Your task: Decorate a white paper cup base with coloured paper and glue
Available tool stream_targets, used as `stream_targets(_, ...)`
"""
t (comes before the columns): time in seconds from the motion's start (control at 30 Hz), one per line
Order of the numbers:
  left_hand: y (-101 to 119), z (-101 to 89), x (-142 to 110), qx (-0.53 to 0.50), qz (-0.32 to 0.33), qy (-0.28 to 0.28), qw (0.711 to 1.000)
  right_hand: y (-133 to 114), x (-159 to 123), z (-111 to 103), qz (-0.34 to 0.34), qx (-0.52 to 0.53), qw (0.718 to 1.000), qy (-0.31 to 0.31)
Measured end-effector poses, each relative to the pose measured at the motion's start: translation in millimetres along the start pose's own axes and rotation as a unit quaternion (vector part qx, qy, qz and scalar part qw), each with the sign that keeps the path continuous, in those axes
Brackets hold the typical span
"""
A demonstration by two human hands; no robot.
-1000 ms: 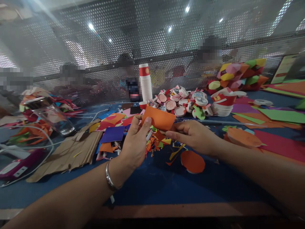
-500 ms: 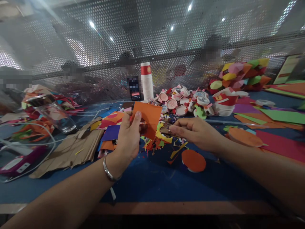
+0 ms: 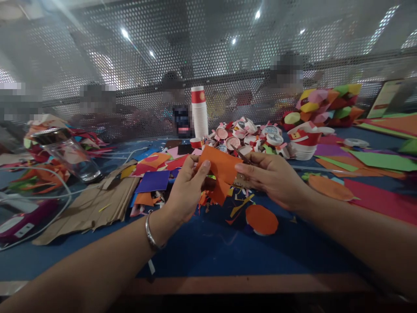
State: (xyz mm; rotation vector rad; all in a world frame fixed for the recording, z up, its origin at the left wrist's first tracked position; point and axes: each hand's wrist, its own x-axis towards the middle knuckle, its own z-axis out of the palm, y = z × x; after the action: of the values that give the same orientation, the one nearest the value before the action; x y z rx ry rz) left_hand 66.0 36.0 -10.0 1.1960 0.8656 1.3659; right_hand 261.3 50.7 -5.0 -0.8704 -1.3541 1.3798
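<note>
My left hand [image 3: 185, 184] is closed on a folded piece of orange paper [image 3: 219, 163], thumb on the face towards me. A second orange flap hangs below the upper one. At the paper's right edge, my right hand [image 3: 272, 176] is closed, its thumb against that edge. A dark narrow blade, like that of scissors [image 3: 239, 153], sticks out up and left from the right fingers; its handles are hidden. Beneath the hands lie paper scraps [image 3: 241, 208]. An orange paper disc [image 3: 261, 219] rests on the table just in front of the right hand.
Behind the hands stand a cup stack [image 3: 200, 115] and a heap of round white pieces [image 3: 233, 142]. Brown cardboard [image 3: 94, 208], a glass jar [image 3: 73, 156] and a purple device [image 3: 24, 217] with white cable lie left. Coloured sheets [image 3: 384, 160] spread right. A perforated screen [image 3: 215, 56] closes the back.
The orange paper has tilted and moved right, and its lower flap now shows. My right hand has come in to its edge, and the dark blade now points up and left.
</note>
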Motion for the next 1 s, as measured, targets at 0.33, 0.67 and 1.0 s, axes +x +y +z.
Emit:
stream_targets(0.33,10,-8.0,2,0.007,-0.089,-0.080,0.993,-1,1,-4,-0.043,-0.021,0.999,0.021)
stream_targets(0.67,24,-12.3,-1,0.166,-0.095,-0.114,0.975,-4,-1,-1,-0.037,-0.007,0.999,0.014)
stream_targets(1.0,14,8.1,-4,-0.038,-0.077,-0.025,0.996,3,-5,1,-0.053,-0.040,0.998,-0.018)
